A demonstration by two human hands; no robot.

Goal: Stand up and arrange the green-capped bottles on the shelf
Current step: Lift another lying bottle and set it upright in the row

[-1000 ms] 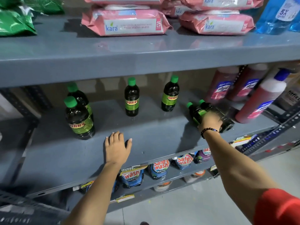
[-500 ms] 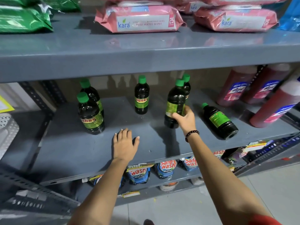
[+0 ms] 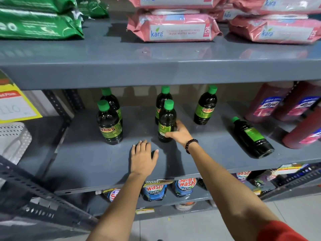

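Note:
Several dark bottles with green caps are on the grey middle shelf [image 3: 86, 164]. My right hand [image 3: 178, 133] grips one upright bottle [image 3: 166, 121] low on its body, in front of another standing bottle [image 3: 161, 100]. Two upright bottles [image 3: 109, 126] stand at the left, one behind the other. A further bottle [image 3: 205, 106] stands at the back right. One bottle [image 3: 251, 138] lies on its side at the right, cap pointing to the back. My left hand [image 3: 143, 158] rests flat on the shelf, fingers apart, holding nothing.
Red cleaner bottles [image 3: 267, 103] crowd the shelf's right end. Pink wipe packs [image 3: 175, 28] and green packs [image 3: 38, 23] lie on the upper shelf. Detergent pouches [image 3: 153, 189] sit on the shelf below. A yellow price tag [image 3: 15, 105] and a white perforated basket [image 3: 13, 140] are at the left.
My right hand has carried the bottle leftward and set it upright in front of the middle back bottle. My left hand has stayed flat on the shelf. The view has shifted closer.

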